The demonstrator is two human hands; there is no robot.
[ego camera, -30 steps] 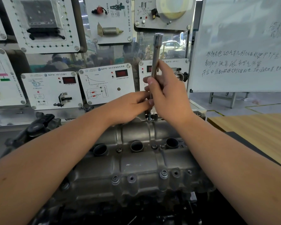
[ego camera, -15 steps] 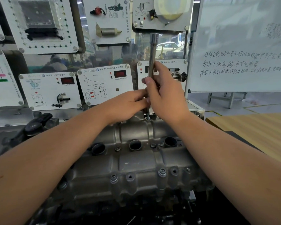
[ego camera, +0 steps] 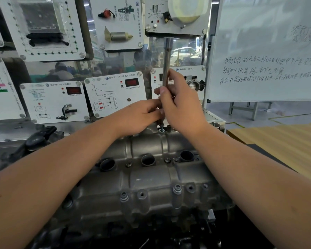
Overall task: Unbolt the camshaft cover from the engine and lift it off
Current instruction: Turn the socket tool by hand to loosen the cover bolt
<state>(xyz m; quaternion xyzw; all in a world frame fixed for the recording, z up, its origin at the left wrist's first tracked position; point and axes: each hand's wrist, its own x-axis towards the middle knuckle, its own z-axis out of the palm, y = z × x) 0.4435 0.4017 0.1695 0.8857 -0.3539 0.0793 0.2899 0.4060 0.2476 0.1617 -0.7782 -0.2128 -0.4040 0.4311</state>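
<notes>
Head camera: a person works at the far edge of a grey camshaft cover [ego camera: 147, 178] that sits on the engine [ego camera: 115, 229], both bare forearms reaching across it. The right hand [ego camera: 182, 106] has its fingers [ego camera: 162, 90] and thumb curled round the lower shaft of a long, upright socket driver [ego camera: 167, 60], whose top end stands well above the hand. The left hand [ego camera: 140, 115] meets it just below, fingers bent in against the driver's lower part; exactly what they pinch is hidden by the right hand. The driver's tip points down at a bolt [ego camera: 162, 129] at the cover's far edge, between the two hands; whether the tip touches it cannot be told. Along the cover's near edge several bolts [ego camera: 177, 189] sit in their bosses, and three round plug wells [ego camera: 148, 159] line its middle. Behind the engine hangs a wall of white sensor panels [ego camera: 115, 94] with red displays. To the right stands a whiteboard [ego camera: 266, 51] with handwriting, and a wooden desk [ego camera: 284, 141] lies beside the engine on that side
</notes>
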